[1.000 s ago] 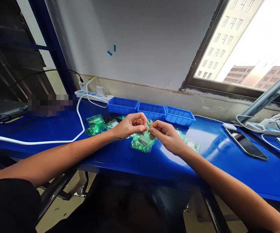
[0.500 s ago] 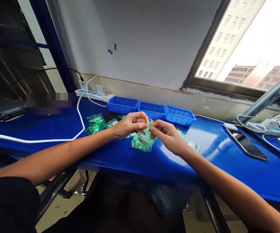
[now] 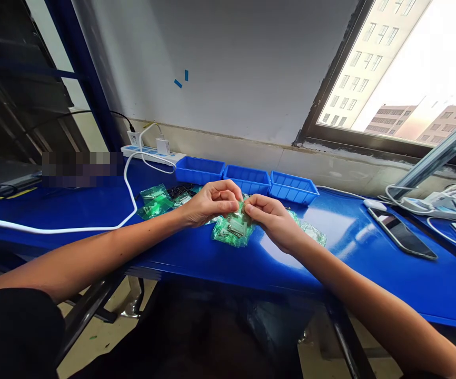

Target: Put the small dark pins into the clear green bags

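Fingertips of left hand [image 3: 208, 205] and right hand [image 3: 278, 220] pinch upper end of green plastic bag [image 3: 236, 221]; light, even tension seems best.

left hand [image 3: 216, 202] (thumb pinched), right [image 3: 271, 217] likewise

Head camera above a glossy blue table [image 3: 196, 255]

A single view looks forward and down from the wearer's head — close above the left hand [image 3: 214, 204] and right hand [image 3: 273, 218] — reaching the smooth grey wall [image 3: 231, 79] beyond.
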`<state>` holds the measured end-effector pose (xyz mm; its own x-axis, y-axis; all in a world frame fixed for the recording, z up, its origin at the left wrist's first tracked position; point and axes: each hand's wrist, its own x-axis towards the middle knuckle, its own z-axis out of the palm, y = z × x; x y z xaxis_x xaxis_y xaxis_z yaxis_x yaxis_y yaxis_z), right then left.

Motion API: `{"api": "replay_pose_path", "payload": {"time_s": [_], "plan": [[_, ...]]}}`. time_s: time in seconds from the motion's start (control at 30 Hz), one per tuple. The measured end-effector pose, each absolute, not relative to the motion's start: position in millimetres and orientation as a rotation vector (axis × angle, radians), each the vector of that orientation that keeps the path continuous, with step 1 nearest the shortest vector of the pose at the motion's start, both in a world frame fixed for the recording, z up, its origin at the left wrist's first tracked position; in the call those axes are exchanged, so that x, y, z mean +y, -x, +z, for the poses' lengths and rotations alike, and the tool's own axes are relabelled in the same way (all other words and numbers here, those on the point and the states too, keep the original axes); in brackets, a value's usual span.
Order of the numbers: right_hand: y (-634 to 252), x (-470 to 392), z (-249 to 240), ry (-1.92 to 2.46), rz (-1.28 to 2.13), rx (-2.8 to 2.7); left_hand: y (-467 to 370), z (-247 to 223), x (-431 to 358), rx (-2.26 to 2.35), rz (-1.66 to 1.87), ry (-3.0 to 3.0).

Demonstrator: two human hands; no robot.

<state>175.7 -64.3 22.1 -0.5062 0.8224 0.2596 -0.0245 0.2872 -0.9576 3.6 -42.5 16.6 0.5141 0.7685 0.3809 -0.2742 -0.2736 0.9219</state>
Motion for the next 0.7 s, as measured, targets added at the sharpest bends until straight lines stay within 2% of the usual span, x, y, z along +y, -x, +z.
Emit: {"api": "replay_pose_path", "payload": {"time_s": [0.17,0.7], "plan": [[-175.3,-65.4,21.8,0.734,1.451,-1.648,-2.5,16.6,-41.0,0.475,1.123,-1.611],[-175.7,-65.7,20.5,0.755,1.463,-1.646,-2.1,17.6,-42.8,0.431,1.182,-1.829]]}}
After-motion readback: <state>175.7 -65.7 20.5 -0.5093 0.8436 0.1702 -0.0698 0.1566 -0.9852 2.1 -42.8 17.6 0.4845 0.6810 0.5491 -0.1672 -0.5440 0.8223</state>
